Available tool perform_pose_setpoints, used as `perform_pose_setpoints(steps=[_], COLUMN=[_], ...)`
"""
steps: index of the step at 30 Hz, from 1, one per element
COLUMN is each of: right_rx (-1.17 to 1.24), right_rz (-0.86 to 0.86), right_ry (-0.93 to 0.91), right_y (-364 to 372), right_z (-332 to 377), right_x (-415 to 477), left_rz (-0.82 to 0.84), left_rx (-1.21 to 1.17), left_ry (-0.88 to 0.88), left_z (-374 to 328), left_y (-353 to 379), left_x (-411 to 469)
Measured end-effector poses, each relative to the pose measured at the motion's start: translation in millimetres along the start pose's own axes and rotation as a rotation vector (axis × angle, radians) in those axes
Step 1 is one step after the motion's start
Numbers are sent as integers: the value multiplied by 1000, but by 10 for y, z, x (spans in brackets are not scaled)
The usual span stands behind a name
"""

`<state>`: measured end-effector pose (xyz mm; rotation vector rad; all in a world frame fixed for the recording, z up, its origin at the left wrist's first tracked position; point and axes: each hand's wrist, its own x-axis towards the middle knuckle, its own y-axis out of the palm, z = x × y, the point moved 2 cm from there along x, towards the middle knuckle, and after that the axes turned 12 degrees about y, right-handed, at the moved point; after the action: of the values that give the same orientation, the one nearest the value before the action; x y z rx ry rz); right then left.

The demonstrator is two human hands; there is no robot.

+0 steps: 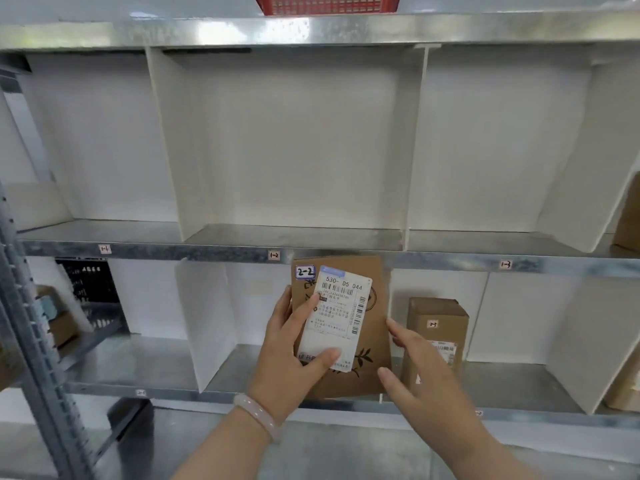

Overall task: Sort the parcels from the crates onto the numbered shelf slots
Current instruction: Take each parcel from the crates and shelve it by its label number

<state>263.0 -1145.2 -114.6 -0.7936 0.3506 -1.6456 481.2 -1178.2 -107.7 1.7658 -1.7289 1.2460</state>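
The flat brown parcel [375,341] marked 2-2 looks light and fairly stiff, best held by its edges: the left hand [298,344] grips the left edge, thumb on the label [337,323], while the right hand [415,362] hovers open at the right edge. It is held up before the lower middle slot [242,365] of the metal shelf [207,252], whose smooth floor should let it slide in; a brown box [436,327] stands in the slot to the right.

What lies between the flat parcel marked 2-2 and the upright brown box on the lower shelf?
In the head view, the open right hand lies there, between the flat parcel and the upright box.
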Motion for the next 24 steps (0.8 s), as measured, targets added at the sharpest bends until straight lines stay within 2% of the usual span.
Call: perform_pose_setpoints(steps=[6,13,19,24], right_rx=[-38,-118,-193,-196], right_rz=[127,190,264,249], right_ry=[41,139,211,285], right_y=[669,1487,2094,2393], right_z=[-85,-131,-269,-402], right_x=[200,527,794,987], left_rz=[18,96,189,241], left_rx=[60,123,174,187], left_ry=[-95,-187,-138,-101], left_z=[701,1616,2397,2928], left_y=[-245,-632,-755,-692], left_x=[-290,-501,-483,-385])
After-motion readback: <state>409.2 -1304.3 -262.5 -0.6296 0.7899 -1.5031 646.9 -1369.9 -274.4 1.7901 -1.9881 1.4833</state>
